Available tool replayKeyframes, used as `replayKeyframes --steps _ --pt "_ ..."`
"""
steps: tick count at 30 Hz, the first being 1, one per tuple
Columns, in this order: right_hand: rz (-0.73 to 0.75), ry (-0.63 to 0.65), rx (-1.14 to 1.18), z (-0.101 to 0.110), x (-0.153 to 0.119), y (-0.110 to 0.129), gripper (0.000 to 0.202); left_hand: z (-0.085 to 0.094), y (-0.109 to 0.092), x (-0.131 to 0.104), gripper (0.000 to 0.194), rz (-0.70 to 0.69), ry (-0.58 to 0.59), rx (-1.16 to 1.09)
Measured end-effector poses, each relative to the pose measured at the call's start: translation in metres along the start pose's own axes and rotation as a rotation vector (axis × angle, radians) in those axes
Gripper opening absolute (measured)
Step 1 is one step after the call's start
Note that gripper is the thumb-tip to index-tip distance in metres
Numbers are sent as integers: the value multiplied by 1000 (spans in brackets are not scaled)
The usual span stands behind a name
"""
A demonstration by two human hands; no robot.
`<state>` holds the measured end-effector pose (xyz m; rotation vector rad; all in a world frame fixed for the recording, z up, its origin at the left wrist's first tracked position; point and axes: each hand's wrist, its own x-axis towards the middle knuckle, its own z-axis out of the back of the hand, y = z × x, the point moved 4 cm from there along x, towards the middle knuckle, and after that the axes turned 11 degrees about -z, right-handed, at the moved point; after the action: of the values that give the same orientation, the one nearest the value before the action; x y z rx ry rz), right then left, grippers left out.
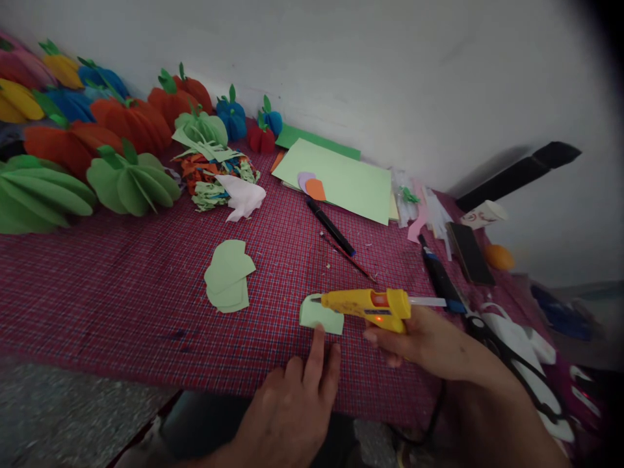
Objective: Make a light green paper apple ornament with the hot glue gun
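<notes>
Your right fingers close around the yellow glue gun (365, 303), its nozzle over the folded light-green paper piece (320, 318), while an extended finger of your left hand (297, 403) presses that piece's lower edge to the checkered cloth (273, 338). To the left lie loose light-green cutouts (227, 276); beyond the piece lie a red brush (348, 257) and a black marker (331, 227).

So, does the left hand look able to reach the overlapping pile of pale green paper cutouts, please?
Probably yes: the left hand only rests a fingertip on a separate pale green paper piece, and just red checked cloth shows between hand and pile of cutouts.
</notes>
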<state>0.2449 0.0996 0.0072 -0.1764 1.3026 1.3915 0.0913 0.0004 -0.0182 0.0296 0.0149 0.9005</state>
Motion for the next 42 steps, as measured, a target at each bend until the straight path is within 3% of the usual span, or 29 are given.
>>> replayKeyframes --steps 25,31,38,42 --pt "-3 -45 9 12 -12 -3 40 2 0 0 48 8 4 49" --pt "-16 -54 -2 12 -17 -7 38 0 0 2 62 24 42 19" --pt "-22 -59 -2 12 -23 -10 39 -2 2 5 83 92 100 -169" --pt "-31 -65 -18 11 -26 -16 37 3 1 6 84 111 101 -161"
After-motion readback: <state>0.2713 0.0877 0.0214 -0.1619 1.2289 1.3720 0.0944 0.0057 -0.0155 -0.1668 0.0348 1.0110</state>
